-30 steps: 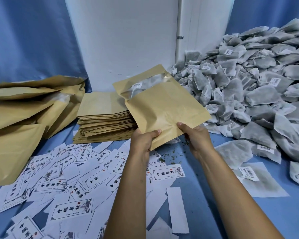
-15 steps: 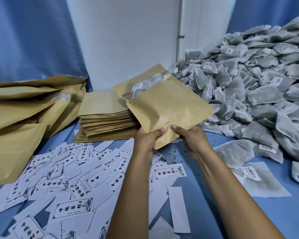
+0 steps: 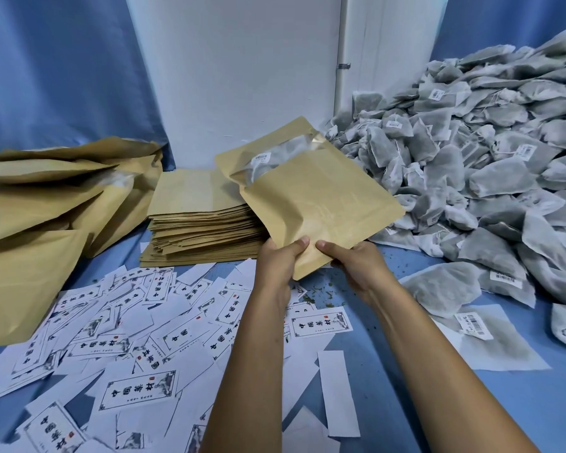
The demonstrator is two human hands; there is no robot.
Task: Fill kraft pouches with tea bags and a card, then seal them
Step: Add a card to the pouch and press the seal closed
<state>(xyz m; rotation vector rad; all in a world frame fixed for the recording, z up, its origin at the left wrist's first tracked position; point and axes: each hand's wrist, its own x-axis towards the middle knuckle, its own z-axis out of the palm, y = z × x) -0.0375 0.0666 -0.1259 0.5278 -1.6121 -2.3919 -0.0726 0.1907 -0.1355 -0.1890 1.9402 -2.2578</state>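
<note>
Between both hands (image 3: pixel 276 266), creased kraft pouch (image 3: pixel 321 204)

Cards (image 3: pixel 138 390) left, tea bags (image 3: pixel 471 178) right

Both hands hold a filled kraft pouch (image 3: pixel 321 210) by its lower corner.

Left hand (image 3: pixel 276 268) and right hand (image 3: pixel 356 268) pinch it above the scattered cards (image 3: pixel 138 389); beside it lies the flat pouch stack (image 3: pixel 196 220), and the tea bag heap (image 3: pixel 471 165) lies opposite.
</note>
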